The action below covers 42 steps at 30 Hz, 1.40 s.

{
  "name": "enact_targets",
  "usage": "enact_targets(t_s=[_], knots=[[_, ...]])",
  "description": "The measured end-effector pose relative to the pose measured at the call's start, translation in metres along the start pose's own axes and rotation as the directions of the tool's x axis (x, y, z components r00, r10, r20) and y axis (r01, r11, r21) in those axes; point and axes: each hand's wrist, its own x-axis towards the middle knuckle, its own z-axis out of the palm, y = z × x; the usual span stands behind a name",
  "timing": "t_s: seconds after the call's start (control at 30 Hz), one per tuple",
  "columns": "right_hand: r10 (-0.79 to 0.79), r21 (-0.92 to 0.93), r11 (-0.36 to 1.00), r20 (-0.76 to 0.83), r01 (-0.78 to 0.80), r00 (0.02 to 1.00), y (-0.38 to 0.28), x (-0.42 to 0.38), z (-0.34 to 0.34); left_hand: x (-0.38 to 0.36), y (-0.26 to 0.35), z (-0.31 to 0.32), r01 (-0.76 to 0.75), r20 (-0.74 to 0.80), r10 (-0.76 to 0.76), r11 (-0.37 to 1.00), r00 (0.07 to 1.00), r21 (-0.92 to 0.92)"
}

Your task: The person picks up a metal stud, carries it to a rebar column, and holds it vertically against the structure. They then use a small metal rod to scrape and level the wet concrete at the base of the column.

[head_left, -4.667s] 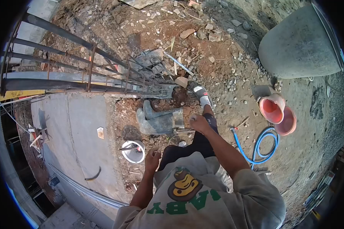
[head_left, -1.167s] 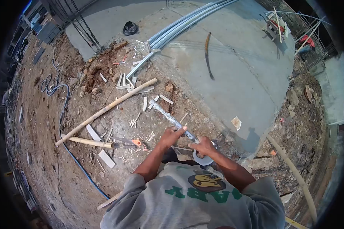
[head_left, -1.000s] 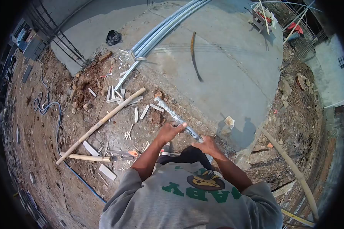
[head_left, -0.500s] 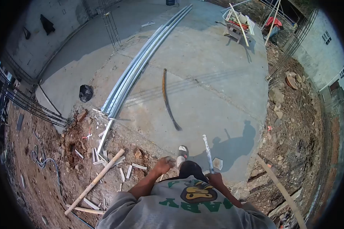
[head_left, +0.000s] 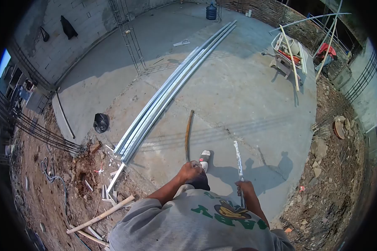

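My right hand [head_left: 246, 189] is wrapped round a thin, whitish-silver bar [head_left: 239, 161], which points forward over the concrete and runs down past my fist. My left hand [head_left: 190, 171] has its fingers curled in, and nothing shows sticking out of it. Just beyond that hand, a long brown stick [head_left: 189, 131] lies on the slab; its near end is hidden behind the hand. One foot in a light shoe [head_left: 204, 160] shows beside it on the concrete.
Long bluish metal profiles [head_left: 171, 92] lie bundled on the slab [head_left: 247, 92]. A loaded wheelbarrow [head_left: 285, 54] stands at the far right, a water jug [head_left: 211, 11] at the back. Rubble [head_left: 331, 175] borders the right; a pole [head_left: 100, 214] and hose [head_left: 54, 179] lie left.
The view has shifted forward and tilted up, showing more of the far wall. My left hand has come up beside the stick's near end; the right hand still grips the bar.
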Motion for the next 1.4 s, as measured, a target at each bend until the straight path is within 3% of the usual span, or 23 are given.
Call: enact_targets(t_s=[0.03,0.1,0.17,0.27,0.37,0.43,0.57,0.6,0.67,0.73,0.83,0.93,1.03,1.17,1.3,1.33,1.4], knots=[[-0.004,-0.020,1.000,0.002,0.005,1.000,-0.015,0.011,0.000,0.021,0.001,-0.001,0.060,0.064,-0.055,0.995,0.996,-0.079],[-0.043,-0.037,0.998,-0.020,0.042,0.999,-0.063,0.043,-0.006,0.083,0.027,-0.009,0.207,0.110,-0.204,0.978,0.973,-0.025],[-0.062,-0.343,0.937,0.009,0.061,0.998,-0.119,0.053,-0.021,0.151,0.062,-0.011,0.125,0.158,-0.126,0.992,0.979,0.013],[-0.102,-0.437,0.898,-0.083,0.056,0.991,-0.176,0.105,-0.038,0.234,0.189,-0.017,-0.012,0.088,0.016,0.999,0.996,-0.049],[-0.083,-0.179,0.982,-0.118,0.061,0.990,-0.265,0.117,-0.044,0.331,0.289,-0.024,-0.194,0.050,0.194,0.981,0.980,-0.008],[-0.063,-0.141,0.989,-0.130,0.045,0.989,-0.321,0.137,-0.044,0.396,0.333,-0.027,-0.240,0.065,0.237,0.969,0.969,0.052],[-0.081,-0.105,0.992,-0.102,0.071,0.991,-0.410,0.240,-0.066,0.503,0.377,-0.024,-0.256,0.040,0.254,0.964,0.966,0.076],[-0.072,-0.126,0.990,-0.074,0.063,0.995,-0.430,0.264,-0.074,0.514,0.374,-0.022,-0.189,0.028,0.188,0.979,0.982,0.070],[-0.176,-0.349,0.927,-0.078,0.138,0.981,-0.505,0.338,-0.105,0.561,0.392,-0.017,-0.127,-0.003,0.127,0.991,0.992,0.045],[-0.141,-0.491,0.863,-0.010,0.118,0.990,-0.565,0.360,-0.106,0.566,0.412,-0.021,-0.065,0.037,0.062,0.995,0.997,0.081],[-0.132,-0.242,0.959,0.093,0.151,0.987,-0.680,0.379,-0.125,0.622,0.434,-0.034,-0.047,0.032,0.045,0.997,0.998,0.063],[-0.272,-0.203,0.933,0.143,0.297,0.952,-0.783,0.408,-0.126,0.691,0.464,-0.062,-0.029,-0.091,0.044,0.987,0.995,0.160],[-0.276,0.073,0.961,0.153,0.268,0.949,-0.856,0.470,-0.105,0.772,0.506,-0.081,-0.027,-0.087,0.031,0.999,0.996,0.043],[-0.223,0.181,0.964,0.163,0.193,0.961,-0.951,0.564,-0.082,0.906,0.562,-0.098,0.037,-0.050,-0.032,0.994,0.998,0.102],[-0.091,0.158,0.984,0.061,0.080,0.994,-1.058,0.609,-0.096,1.040,0.658,-0.121,-0.148,0.103,0.127,0.961,0.987,0.235],[-0.149,0.172,0.975,0.027,0.142,0.988,-1.076,0.623,-0.104,1.073,0.688,-0.126,-0.190,0.154,0.157,0.954,0.975,0.230],[-0.119,0.228,0.966,-0.017,0.120,0.993,-1.123,0.628,-0.122,1.133,0.758,-0.134,-0.245,0.203,0.183,0.904,0.962,0.351]])
